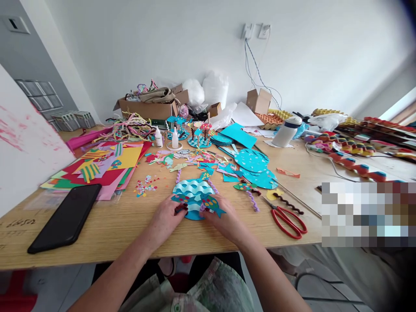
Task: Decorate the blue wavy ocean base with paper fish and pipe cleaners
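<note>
A round blue paper sea craft (192,189) with pale wavy strips lies at the table's front middle. Paper fish stand on it on twisted pipe cleaners. My left hand (166,217) grips its left side, fingers closed by a dark brown pipe cleaner stem under a blue fish (180,198). On the right, my right hand (224,219) has its fingers closed at the base of a purple stem, beneath a spotted blue fish (210,203). The exact contact of the right fingertips is partly hidden by that fish. Behind, a purple pipe cleaner (178,175) carries a pale green fish (178,167).
Red-handled scissors (288,222) lie to the right, near a brown pipe cleaner (288,203) and another paper fish (245,186). At left are a black phone (66,219) and coloured paper sheets (130,158). Glue bottles (174,138), paper scraps and finished crafts (199,139) stand behind.
</note>
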Tool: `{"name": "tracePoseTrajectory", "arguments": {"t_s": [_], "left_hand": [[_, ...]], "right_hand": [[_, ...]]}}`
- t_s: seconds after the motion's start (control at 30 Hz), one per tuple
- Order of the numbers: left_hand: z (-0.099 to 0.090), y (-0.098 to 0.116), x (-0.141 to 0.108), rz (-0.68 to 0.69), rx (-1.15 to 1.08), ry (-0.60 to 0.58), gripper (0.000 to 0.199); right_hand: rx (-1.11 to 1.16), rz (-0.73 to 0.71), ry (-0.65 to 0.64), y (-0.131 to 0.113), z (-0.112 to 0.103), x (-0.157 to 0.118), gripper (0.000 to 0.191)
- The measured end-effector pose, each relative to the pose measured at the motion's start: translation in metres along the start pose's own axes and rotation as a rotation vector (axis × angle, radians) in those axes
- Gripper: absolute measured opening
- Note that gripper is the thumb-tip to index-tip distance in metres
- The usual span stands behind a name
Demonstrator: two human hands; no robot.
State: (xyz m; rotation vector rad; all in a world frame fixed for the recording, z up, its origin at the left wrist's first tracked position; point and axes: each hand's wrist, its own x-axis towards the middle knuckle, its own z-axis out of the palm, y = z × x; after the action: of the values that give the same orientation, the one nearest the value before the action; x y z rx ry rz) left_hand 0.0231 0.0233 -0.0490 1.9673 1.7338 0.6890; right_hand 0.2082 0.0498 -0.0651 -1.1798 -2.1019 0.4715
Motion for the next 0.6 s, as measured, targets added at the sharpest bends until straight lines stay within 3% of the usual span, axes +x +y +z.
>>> {"name": "tracePoseTrajectory", "arguments": {"t_s": [0.17, 0.4, 0.6], "left_hand": [[0.001, -0.001, 0.001, 0.008, -0.006, -0.020, 0.014], [-0.002, 0.001, -0.001, -0.011, 0.031, -0.018, 0.014], [-0.001, -0.002, 0.000, 0.011, 0.021, -0.031, 0.017]], "right_hand": [[0.108, 0.170, -0.170, -0.001, 0.001, 0.009, 0.012], [0.120, 0.102, -0.162, 0.000, -0.001, 0.005, 0.003], [0.011, -0.026, -0.205, -0.013, -0.009, 0.005, 0.017]]}}
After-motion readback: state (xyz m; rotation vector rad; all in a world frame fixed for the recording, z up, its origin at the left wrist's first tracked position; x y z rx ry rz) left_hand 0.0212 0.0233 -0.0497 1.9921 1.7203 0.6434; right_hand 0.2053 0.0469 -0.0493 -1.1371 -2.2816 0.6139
